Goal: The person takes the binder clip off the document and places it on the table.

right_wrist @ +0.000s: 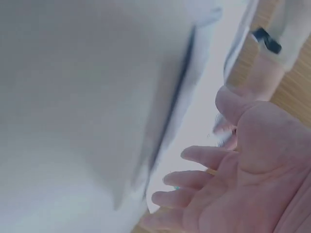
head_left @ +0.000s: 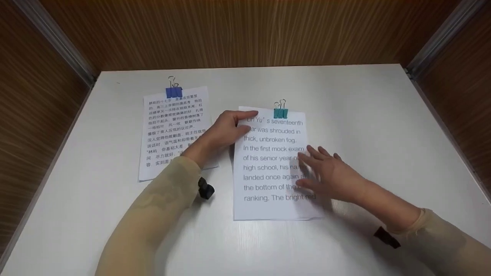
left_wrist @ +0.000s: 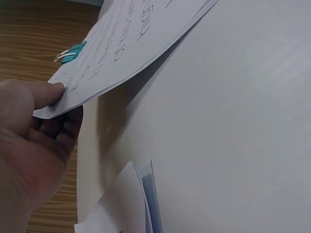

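Note:
A stack of printed English sheets [head_left: 268, 209] stands out near the middle of the table, with a teal binder clip [head_left: 280, 113] on its top edge. My left hand [head_left: 225, 129] pinches the stack's upper left edge, thumb on top and fingers beneath. In the left wrist view that side of the sheets [left_wrist: 131, 53] is lifted off the tabletop. My right hand [head_left: 339, 175] is at the stack's right edge with its fingers spread and relaxed. From the right wrist view, the palm [right_wrist: 262, 155] grips nothing; whether a fingertip touches the paper I cannot tell.
To the left lies a second stack, printed in Chinese [head_left: 168, 134], with a blue binder clip [head_left: 174, 92] at its top; my left forearm covers its lower right part. A wood-grain panel [head_left: 245, 34] rises behind the white table [head_left: 383, 103], with side panels left and right.

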The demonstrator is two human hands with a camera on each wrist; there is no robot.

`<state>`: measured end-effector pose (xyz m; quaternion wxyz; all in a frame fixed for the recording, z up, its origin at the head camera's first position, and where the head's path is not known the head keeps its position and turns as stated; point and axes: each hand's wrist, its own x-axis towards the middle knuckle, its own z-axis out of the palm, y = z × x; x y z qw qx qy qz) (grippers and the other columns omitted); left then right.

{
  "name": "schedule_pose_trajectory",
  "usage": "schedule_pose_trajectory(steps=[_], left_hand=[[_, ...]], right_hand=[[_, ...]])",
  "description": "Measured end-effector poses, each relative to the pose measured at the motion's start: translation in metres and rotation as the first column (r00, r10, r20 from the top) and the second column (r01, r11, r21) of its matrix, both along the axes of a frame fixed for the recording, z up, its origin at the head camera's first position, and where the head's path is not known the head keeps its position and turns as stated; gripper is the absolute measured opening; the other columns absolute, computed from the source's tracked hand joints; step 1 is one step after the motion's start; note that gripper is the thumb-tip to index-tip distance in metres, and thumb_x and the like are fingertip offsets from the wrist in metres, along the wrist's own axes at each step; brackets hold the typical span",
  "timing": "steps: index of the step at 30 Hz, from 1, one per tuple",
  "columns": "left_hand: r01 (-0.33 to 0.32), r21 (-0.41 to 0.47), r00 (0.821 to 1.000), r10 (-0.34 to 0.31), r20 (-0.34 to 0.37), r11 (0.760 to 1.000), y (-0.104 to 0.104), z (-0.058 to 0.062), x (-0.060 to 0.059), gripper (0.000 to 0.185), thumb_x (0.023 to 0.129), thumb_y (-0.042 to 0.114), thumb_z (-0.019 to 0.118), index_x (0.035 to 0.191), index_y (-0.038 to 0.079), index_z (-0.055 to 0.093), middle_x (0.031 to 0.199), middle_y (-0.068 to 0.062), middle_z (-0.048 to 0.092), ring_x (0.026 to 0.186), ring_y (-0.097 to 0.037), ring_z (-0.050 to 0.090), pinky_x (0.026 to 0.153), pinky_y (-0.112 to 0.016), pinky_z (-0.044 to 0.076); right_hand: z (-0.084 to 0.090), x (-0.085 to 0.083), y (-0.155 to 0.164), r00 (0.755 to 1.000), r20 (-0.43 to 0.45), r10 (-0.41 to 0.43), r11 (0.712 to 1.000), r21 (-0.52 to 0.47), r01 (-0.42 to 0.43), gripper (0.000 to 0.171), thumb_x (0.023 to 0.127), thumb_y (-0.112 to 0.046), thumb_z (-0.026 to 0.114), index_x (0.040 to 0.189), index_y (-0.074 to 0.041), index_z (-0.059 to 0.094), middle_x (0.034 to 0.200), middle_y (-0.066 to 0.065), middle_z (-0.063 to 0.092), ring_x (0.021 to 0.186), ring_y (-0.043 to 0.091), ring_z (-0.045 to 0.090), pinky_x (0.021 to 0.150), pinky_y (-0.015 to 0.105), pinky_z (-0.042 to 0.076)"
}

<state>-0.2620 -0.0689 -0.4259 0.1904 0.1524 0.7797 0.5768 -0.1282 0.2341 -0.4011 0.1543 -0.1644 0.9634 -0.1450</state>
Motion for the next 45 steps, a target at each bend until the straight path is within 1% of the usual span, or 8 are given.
schedule_pose_trajectory(steps=[6, 13, 17, 23, 26, 31, 36, 45], left_hand=[[-0.030, 0.041, 1.000, 0.030, 0.000, 0.999, -0.002, 0.004, 0.007, 0.052, 0.104, 0.001, 0.062, 0.153, 0.019, 0.060, 0.153, 0.000, 0.059, 0.121, -0.010, 0.067, 0.103, -0.028, 0.053], [-0.029, 0.046, 0.999, 0.030, -0.028, 0.999, -0.001, 0.011, 0.014, 0.051, 0.105, 0.004, 0.063, 0.151, 0.025, 0.062, 0.152, 0.004, 0.060, 0.125, -0.008, 0.064, 0.110, -0.027, 0.048], [-0.030, 0.068, 0.999, 0.032, -0.023, 0.997, 0.000, 0.013, 0.019, 0.050, 0.104, 0.004, 0.064, 0.149, 0.026, 0.063, 0.151, 0.005, 0.061, 0.125, -0.011, 0.065, 0.110, -0.028, 0.048], [-0.004, 0.041, 0.993, 0.009, -0.116, 0.999, 0.002, 0.014, 0.024, 0.050, 0.104, 0.002, 0.063, 0.150, 0.023, 0.063, 0.148, 0.002, 0.064, 0.111, -0.014, 0.072, 0.101, -0.029, 0.054], [0.001, 0.037, 0.989, 0.005, -0.149, 0.999, 0.004, 0.015, 0.026, 0.050, 0.103, 0.002, 0.064, 0.149, 0.021, 0.063, 0.147, 0.001, 0.064, 0.104, -0.015, 0.074, 0.094, -0.029, 0.056], [0.012, 0.062, 0.989, -0.002, -0.149, 0.998, 0.008, 0.018, 0.030, 0.050, 0.103, 0.002, 0.064, 0.149, 0.022, 0.064, 0.147, 0.001, 0.064, 0.098, -0.018, 0.077, 0.086, -0.031, 0.060], [0.024, 0.081, 0.989, -0.012, -0.149, 0.996, 0.009, 0.017, 0.031, 0.049, 0.103, 0.001, 0.064, 0.148, 0.020, 0.064, 0.147, -0.001, 0.065, 0.100, -0.018, 0.077, 0.087, -0.032, 0.061], [0.024, 0.084, 0.989, -0.012, -0.146, 0.996, 0.008, 0.018, 0.032, 0.049, 0.103, 0.000, 0.064, 0.148, 0.019, 0.064, 0.147, -0.003, 0.064, 0.098, -0.019, 0.078, 0.087, -0.032, 0.061]], right_hand=[[0.026, -0.026, 0.015, 0.995, -0.091, -0.050, 0.987, -0.155, 0.036, 0.076, 0.101, -0.043, 0.074, 0.161, -0.007, 0.046, 0.167, 0.022, 0.038, 0.152, 0.047, 0.036, 0.120, 0.065, 0.033], [0.049, -0.062, 0.026, 0.971, -0.160, -0.176, 0.935, -0.335, 0.115, 0.069, 0.101, -0.042, 0.073, 0.158, -0.008, 0.052, 0.157, 0.018, 0.054, 0.141, 0.039, 0.054, 0.115, 0.059, 0.043], [0.057, -0.083, 0.026, 0.967, -0.127, -0.221, 0.884, -0.445, 0.144, 0.066, 0.101, -0.043, 0.073, 0.155, -0.010, 0.055, 0.153, 0.014, 0.058, 0.140, 0.036, 0.056, 0.116, 0.055, 0.044], [0.058, -0.112, 0.022, 0.974, -0.032, -0.225, 0.806, -0.568, 0.168, 0.063, 0.100, -0.037, 0.076, 0.154, -0.013, 0.057, 0.147, 0.009, 0.064, 0.135, 0.028, 0.061, 0.114, 0.051, 0.047], [0.056, -0.124, 0.022, 0.979, 0.012, -0.204, 0.782, -0.600, 0.170, 0.064, 0.100, -0.038, 0.076, 0.155, -0.013, 0.056, 0.147, 0.008, 0.064, 0.136, 0.026, 0.060, 0.115, 0.049, 0.046], [0.053, -0.136, 0.024, 0.987, 0.085, -0.137, 0.773, -0.613, 0.160, 0.063, 0.103, -0.038, 0.073, 0.157, -0.012, 0.053, 0.149, 0.008, 0.062, 0.140, 0.023, 0.056, 0.118, 0.048, 0.041], [0.050, -0.142, 0.023, 0.985, 0.148, -0.087, 0.766, -0.622, 0.161, 0.059, 0.104, -0.036, 0.070, 0.156, -0.012, 0.055, 0.150, 0.007, 0.062, 0.140, 0.023, 0.057, 0.120, 0.047, 0.040], [0.048, -0.144, 0.020, 0.984, 0.172, -0.048, 0.762, -0.630, 0.147, 0.051, 0.105, -0.036, 0.069, 0.150, -0.012, 0.062, 0.146, 0.006, 0.065, 0.131, 0.018, 0.062, 0.115, 0.042, 0.047]])
